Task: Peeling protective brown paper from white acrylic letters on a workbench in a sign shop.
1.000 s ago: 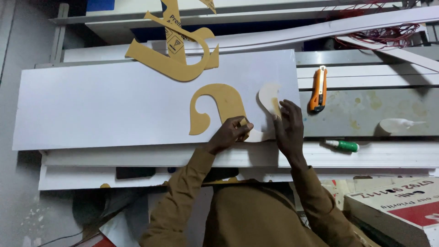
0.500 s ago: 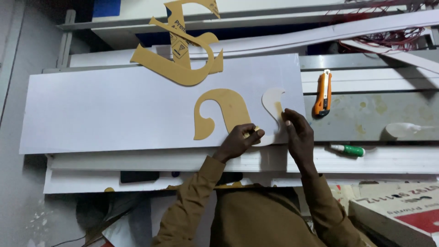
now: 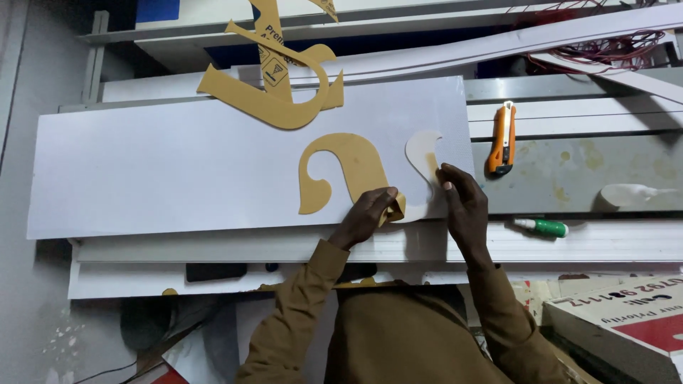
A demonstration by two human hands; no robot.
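Hands at frame centre: left hand (image 3: 370,213) pinches peeled tan film (image 3: 348,174) at its lower right edge; right hand (image 3: 462,203) presses white cutout (image 3: 425,160) flat near sheet's (image 3: 163,178) right edge. Sheet's left half bare. Knife (image 3: 501,139) lies right, apart.

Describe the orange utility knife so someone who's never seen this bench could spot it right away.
Start at the big white board lying across the bench. Just past its right edge, above the right hand, the utility knife lies on the stained grey surface. It is the only orange thing there; the green-capped marker lies lower down.
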